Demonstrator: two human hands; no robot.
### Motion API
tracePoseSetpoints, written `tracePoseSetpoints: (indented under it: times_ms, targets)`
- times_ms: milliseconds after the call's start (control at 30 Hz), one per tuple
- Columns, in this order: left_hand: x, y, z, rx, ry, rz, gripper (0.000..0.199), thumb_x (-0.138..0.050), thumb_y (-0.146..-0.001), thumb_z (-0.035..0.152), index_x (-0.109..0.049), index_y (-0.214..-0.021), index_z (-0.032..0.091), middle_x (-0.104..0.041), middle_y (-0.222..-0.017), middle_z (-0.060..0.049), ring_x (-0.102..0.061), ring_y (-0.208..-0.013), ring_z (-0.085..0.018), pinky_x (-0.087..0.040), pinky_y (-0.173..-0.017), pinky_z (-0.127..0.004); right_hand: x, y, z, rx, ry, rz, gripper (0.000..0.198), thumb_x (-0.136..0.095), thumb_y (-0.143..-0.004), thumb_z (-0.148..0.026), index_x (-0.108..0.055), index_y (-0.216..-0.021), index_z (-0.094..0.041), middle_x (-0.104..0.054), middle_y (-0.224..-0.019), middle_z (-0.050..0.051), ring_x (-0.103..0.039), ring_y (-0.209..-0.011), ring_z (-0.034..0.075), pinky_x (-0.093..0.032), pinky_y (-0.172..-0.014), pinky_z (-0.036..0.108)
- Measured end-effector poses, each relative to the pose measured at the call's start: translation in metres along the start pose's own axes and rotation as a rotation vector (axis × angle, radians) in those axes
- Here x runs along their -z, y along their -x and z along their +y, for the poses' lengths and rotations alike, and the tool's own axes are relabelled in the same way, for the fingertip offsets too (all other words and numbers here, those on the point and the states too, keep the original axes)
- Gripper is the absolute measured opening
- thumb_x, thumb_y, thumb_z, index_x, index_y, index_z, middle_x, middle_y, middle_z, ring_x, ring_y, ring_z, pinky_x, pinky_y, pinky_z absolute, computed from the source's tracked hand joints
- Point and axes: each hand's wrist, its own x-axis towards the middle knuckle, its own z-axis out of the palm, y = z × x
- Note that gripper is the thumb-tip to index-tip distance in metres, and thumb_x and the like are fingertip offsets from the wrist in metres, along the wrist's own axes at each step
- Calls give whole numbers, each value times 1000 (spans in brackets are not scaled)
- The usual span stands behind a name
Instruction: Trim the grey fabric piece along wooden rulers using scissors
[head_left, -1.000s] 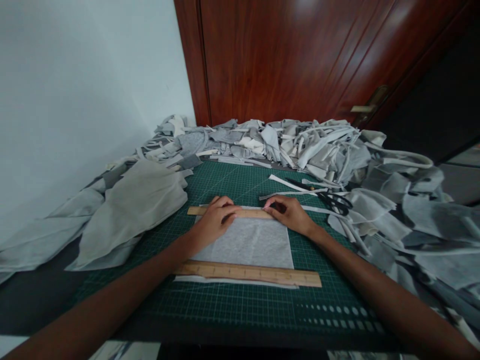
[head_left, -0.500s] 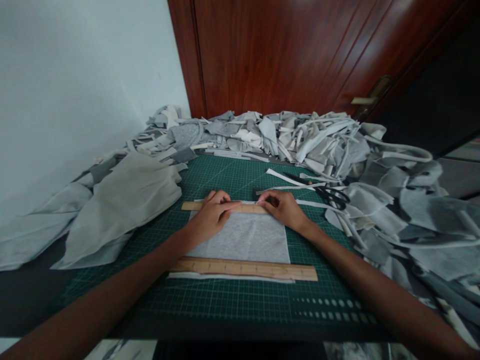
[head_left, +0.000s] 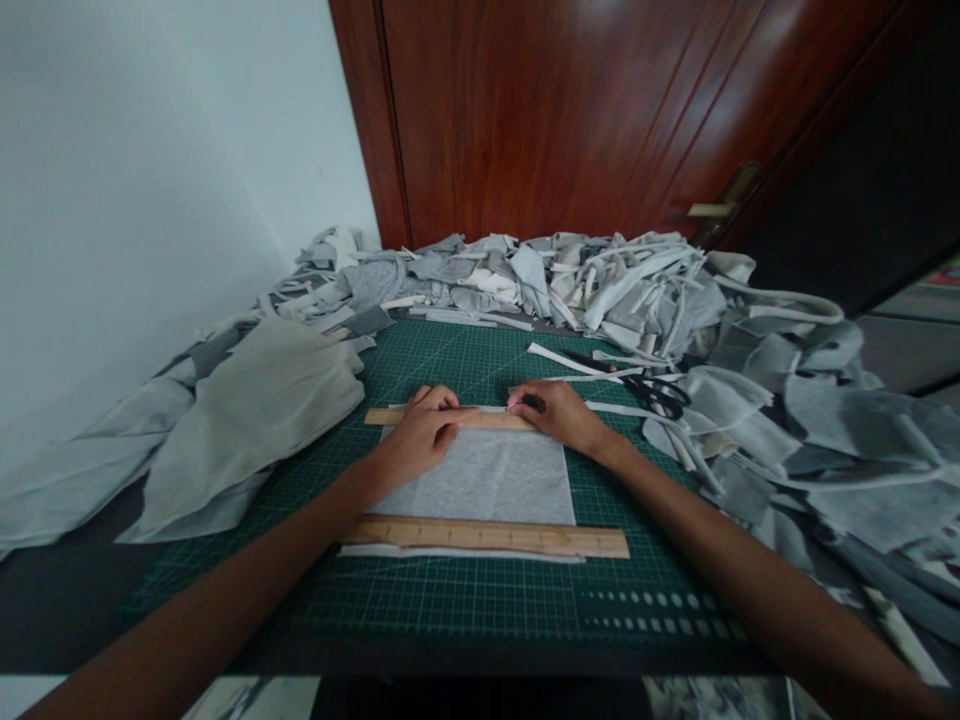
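Observation:
A light grey fabric piece (head_left: 502,475) lies flat on a green cutting mat (head_left: 465,355). Across its far edge rests a wooden ruler (head_left: 495,420). My left hand (head_left: 425,430) presses down on this ruler, index finger stretched along it and thumb apart. At the far fabric edge, beside the ruler, the thumb and fingers of my right hand (head_left: 553,410) are pinched together on the grey fabric; the exact grip is partly hidden. A second wooden ruler (head_left: 517,535) lies over the near end, where a strip of fabric edge shows just below it.
Black scissors (head_left: 656,390) lie right of my right hand among thin fabric strips (head_left: 574,360). Grey and white scraps (head_left: 525,275) are heaped along the back and right. Larger cloth pieces (head_left: 259,420) lie on the left. Behind stands a brown wooden door (head_left: 525,120).
The view has shifted slightly, so the scene sits a little lower and to the left. Both hands keep nearly the same positions on the ruler and the fabric edge.

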Motion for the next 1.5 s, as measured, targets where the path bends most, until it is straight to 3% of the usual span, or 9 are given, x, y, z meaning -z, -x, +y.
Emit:
tracePoseSetpoints:
  times_ms: [300, 567, 1133, 1500]
  targets:
    - [-1, 0, -1, 2, -5, -3, 39, -53, -98, 15, -73, -129, 29, -57, -106, -6, -50, -101, -22, -44, -92, -40, -3, 1, 4, 55, 23, 18, 10, -68, -93, -17, -77, -94, -20, -78, -98, 6, -72, -90, 18, -52, -84, 31]
    - [-3, -1, 0, 12, -10, 6, 40, -49, -101, 16, -72, -130, 30, -57, -106, -6, -51, -101, -22, -44, -93, -40, 5, 3, -4, 51, 205, -19, 15, -64, -96, -23, -80, -97, -22, -78, -101, 5, -70, -97, 22, -50, -84, 33]
    - [-5, -1, -2, 15, -16, -2, 43, -51, -99, 13, -70, -133, 32, -56, -106, -5, -50, -101, -22, -43, -94, -39, 36, 24, 13, 45, 258, -47, 17, -65, -96, -24, -80, -90, -24, -74, -91, 5, -65, -87, 20, -47, -78, 31]
    - [-3, -1, 1, 20, -9, -10, 42, -52, -98, 14, -71, -132, 31, -56, -106, -6, -49, -101, -23, -43, -93, -40, 52, 33, 25, 61, 312, -76, 16, -65, -95, -25, -80, -92, -24, -77, -95, 5, -69, -85, 21, -50, -79, 34]
